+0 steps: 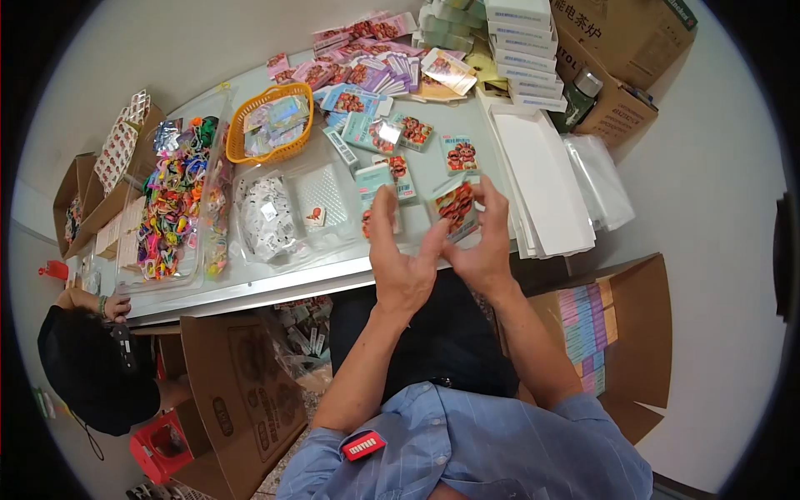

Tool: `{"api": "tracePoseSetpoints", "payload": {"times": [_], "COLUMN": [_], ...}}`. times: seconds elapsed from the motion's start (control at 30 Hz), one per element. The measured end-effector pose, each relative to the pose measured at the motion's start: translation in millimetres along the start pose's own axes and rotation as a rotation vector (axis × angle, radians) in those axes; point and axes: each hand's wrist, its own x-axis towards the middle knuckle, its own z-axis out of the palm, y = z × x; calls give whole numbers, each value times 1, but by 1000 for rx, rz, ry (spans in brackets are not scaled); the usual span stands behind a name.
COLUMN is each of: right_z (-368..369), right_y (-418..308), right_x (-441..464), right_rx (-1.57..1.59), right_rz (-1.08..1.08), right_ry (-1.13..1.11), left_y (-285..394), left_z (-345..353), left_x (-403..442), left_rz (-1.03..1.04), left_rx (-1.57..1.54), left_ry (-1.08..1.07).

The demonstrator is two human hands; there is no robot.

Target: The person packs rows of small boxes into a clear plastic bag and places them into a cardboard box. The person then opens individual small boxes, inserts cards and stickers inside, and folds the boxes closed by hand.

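My right hand [486,254] grips a small printed box [454,204] with a red picture on its front, holding it tilted above the table edge. My left hand [403,262] is open, its fingers stretched upward and apart from the thumb. The left thumb comes close to the box's lower edge; whether it touches I cannot tell. Just beyond the left fingers, partly covered by them, lies a pale green box [374,177]. Similar boxes lie farther back, among them a green box [372,132] and a box with a red picture [460,155].
A yellow basket [232,133] holds small packets. On the left, a clear tub [133,208] contains colourful bands. White boxes [522,42] are stacked at the back right, near a white tray [550,187]. Open cartons [642,333] flank my lap. Another person [96,367] is at left.
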Motion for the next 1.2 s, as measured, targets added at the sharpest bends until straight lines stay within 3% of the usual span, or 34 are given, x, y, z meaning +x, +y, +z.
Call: {"api": "tracePoseSetpoints", "payload": {"times": [0.03, 0.07, 0.13, 0.17, 0.27, 0.3, 0.4, 0.47, 0.53, 0.63, 0.77, 0.93, 1.2], "right_z": [4, 5, 2, -4, -29, -33, -57, -56, -56, -55, -48, -38, -32], "right_y": [-3, -8, -24, -33, -27, -33, -34, -36, -33, -41, -35, -37, -30], "right_x": [-7, -13, -14, -10, -8, -4, 14, 21, 24, 17, 5, -7, -15], "right_rx": [27, 34, 3, 66, 243, 418, 335, 407, 437, 408, 483, 697, 831], "right_rz": [-44, -40, -134, -120, -63, 48, 66, 103, 30, 193, 195, 553, 555], "right_ry": [22, 16, -106, -169, -312, -287, -438, -416, -545, -470, -497, -405, -408], "left_y": [7, 3, -9, -13, -13, -14, -12, -14, -16, -10, -8, -7, -12], "left_z": [-1, -5, -15, -13, -33, -39, -54, -57, -59, -61, -62, -60, -58], "left_x": [-1, 1, 5, -1, -8, -12, -20, -26, -31, -35, -42, -44, -52], "left_rz": [-262, -269, -564, -495, -561, -603, -653, -640, -618, -634, -630, -607, -546], "left_rx": [-306, -299, -624, -638, -687, -722, -665, -686, -696, -698, -634, -523, -491], "left_ry": [-89, -85, -525, -459, -506, -561, -704, -728, -752, -685, -656, -623, -568]}}
